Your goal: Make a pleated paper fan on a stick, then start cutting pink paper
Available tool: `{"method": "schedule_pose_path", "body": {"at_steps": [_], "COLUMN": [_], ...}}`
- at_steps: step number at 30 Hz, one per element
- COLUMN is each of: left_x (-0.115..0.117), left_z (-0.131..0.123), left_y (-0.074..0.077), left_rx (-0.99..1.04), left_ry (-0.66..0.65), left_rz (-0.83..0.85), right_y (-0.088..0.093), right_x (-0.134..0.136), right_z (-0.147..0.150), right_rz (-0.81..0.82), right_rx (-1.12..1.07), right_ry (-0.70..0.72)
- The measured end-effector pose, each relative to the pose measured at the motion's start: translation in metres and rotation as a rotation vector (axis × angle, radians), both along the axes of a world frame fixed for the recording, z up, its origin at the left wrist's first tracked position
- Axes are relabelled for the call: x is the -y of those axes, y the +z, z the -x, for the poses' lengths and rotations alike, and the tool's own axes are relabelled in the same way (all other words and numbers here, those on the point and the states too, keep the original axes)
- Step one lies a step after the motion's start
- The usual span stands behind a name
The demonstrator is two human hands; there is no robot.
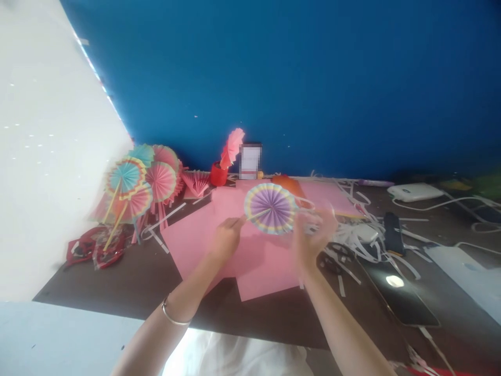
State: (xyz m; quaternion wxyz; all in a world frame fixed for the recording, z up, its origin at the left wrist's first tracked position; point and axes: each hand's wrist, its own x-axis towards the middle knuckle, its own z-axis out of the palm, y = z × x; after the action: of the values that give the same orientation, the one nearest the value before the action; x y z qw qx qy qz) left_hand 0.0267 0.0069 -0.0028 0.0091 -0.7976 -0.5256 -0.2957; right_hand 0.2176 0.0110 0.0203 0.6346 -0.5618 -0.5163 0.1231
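Observation:
My left hand [227,239] is closed on the stick of a round pleated paper fan [272,208], purple with a yellow and pale blue rim. The fan faces me, its thin stick pointing left into my fingers. At the fan's right edge is my right hand [313,232], smeared by motion, with thumb and fingers apart. I cannot tell whether it touches the rim. Large pink paper sheets [262,261] lie beneath both hands. White paper strips [358,240] are heaped just right of my right hand.
Several finished fans [160,180] stand at the left, above red packets [82,245]. A red cup [218,175] holds a pink fan at the back. Black-handled scissors [334,256], a phone [403,297] and a white device with cable [415,192] are on the right. A blue wall [289,83] bounds the table.

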Motion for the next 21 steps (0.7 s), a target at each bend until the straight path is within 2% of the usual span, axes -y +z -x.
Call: {"method": "schedule_pose_path", "body": {"at_steps": [2, 4, 6, 11, 16, 21], "left_x": [-0.001, 0.000, 0.001, 0.004, 0.003, 0.000], "left_z": [0.002, 0.004, 0.005, 0.007, 0.010, 0.015], "left_y": [0.000, 0.001, 0.004, 0.010, 0.014, 0.018], "left_rx": [-0.034, -0.057, -0.082, -0.144, -0.097, -0.128], "left_ry": [-0.023, -0.062, -0.100, -0.233, -0.318, -0.295], "left_rz": [-0.048, -0.074, -0.083, -0.114, -0.097, -0.095], "right_y": [0.000, 0.000, 0.001, 0.006, 0.007, 0.004], "right_x": [-0.001, -0.001, 0.002, 0.008, 0.009, 0.008], "right_z": [-0.002, -0.001, 0.003, 0.006, 0.005, 0.006], "right_rz": [-0.165, -0.246, -0.253, -0.191, -0.184, -0.174], "right_rx": [0.412, 0.728, 0.889, 0.962, 1.042, 1.131], "right_ry": [-0.049, 0.055, 0.148, 0.288, 0.391, 0.352]}}
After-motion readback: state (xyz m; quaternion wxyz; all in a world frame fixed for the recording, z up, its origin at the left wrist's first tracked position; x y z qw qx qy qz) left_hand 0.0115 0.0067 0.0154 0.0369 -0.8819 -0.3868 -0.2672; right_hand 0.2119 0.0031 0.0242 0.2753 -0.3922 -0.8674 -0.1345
